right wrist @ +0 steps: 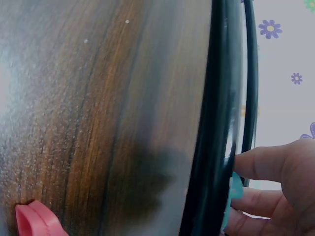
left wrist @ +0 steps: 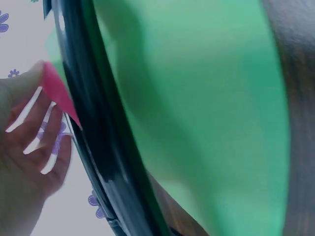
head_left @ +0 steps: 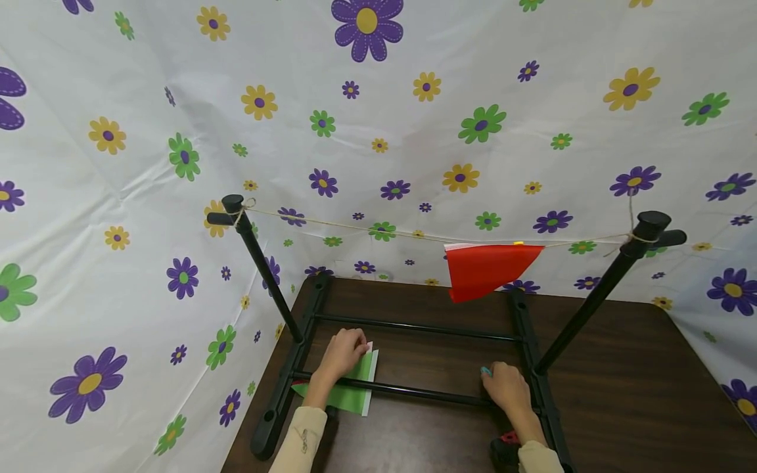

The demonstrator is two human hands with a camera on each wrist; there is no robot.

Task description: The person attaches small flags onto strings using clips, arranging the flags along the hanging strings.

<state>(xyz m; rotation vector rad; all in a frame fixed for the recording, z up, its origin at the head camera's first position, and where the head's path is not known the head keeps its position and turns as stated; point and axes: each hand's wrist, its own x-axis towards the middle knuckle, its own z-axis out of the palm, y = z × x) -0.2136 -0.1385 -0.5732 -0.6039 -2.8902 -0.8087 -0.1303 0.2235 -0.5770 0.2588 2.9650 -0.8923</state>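
Note:
My left hand pinches a pink paper piece between thumb and finger, at the far end of a green flag. The green flag has a white strip along its right edge and lies under the frame's front bar. My right hand is just behind the right end of that bar, gripping a small teal piece with thumb and fingertips; the bar hides part of it. A red flag hangs from a string, with a yellow clip on its top edge.
Two black posts rise from the black frame on the dark wooden table, with the string tied between their tops. A second crossbar runs behind the front one. A flowered white cloth hangs behind and to the sides.

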